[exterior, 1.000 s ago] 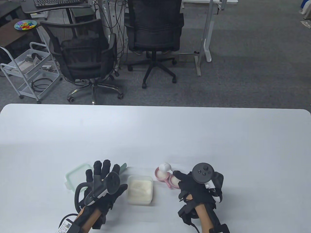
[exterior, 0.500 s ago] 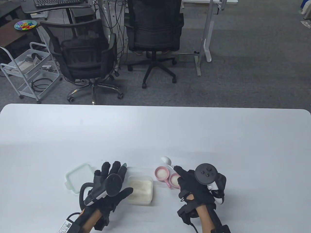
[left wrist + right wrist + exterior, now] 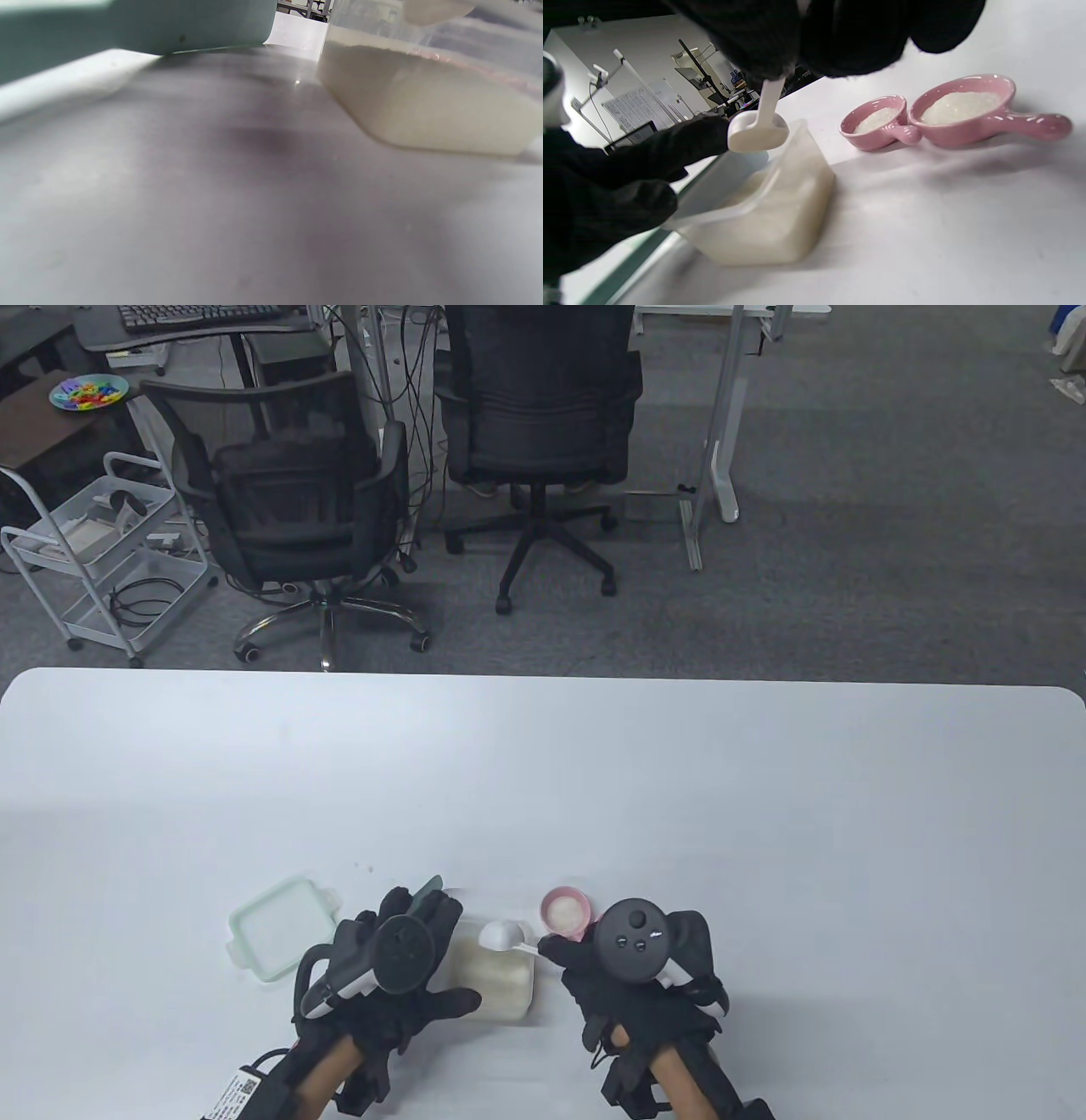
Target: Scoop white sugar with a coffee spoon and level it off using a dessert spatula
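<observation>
Right hand (image 3: 632, 984), black glove, pinches the handle of the white plastic coffee spoon (image 3: 758, 131); its bowl hangs over the clear rectangular plastic container of white sugar (image 3: 763, 212). Left hand (image 3: 399, 976) lies at the container's 9 o'clock side, fingers extended along a pale green dessert spatula (image 3: 427, 891); whether it grips the spatula cannot be told. Two pink ceramic handled dishes (image 3: 961, 112) of sugar sit at the container's 2 o'clock. Mint-green square lid (image 3: 276, 929) lies on the white tabletop (image 3: 679, 780) at 9 o'clock, beyond the left hand.

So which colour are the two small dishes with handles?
Pink dishes, holding white sugar; clearest in the right wrist view.
</observation>
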{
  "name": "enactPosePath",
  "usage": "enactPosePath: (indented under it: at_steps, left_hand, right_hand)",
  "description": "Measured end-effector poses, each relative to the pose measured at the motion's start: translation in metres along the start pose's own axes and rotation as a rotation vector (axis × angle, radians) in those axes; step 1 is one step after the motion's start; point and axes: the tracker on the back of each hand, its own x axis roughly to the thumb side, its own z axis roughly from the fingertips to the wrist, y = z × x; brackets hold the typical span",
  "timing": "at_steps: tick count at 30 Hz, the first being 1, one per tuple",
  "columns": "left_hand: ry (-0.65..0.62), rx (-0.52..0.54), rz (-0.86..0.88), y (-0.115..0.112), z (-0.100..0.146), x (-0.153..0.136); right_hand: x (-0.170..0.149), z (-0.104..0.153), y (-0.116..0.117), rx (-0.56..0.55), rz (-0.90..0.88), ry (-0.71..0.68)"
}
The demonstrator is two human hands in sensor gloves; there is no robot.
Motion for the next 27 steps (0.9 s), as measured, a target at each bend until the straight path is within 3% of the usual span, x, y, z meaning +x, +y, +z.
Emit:
enactPosePath:
  at_steps: [5, 9, 19, 27]
  left_hand:
    - [-0.018, 0.025, -0.087, 0.001, 0.001, 0.007]
    - [-0.023, 0.009, -0.079, 0.000, 0.000, 0.007]
    - [-0.017, 0.001, -0.084, 0.000, 0.000, 0.008]
    - [-0.015, -0.001, -0.088, 0.000, 0.000, 0.008]
  right_hand:
    - [0.028, 0.002, 0.018, -0.028, 0.324, -0.001]
    - [0.036, 0.004, 0.022, -0.002, 0.349, -0.033]
    - [0.009, 0.000, 0.008, 0.084, 0.035, -0.013]
    - [-0.031, -0.004, -0.006, 0.132, -0.335, 0.021]
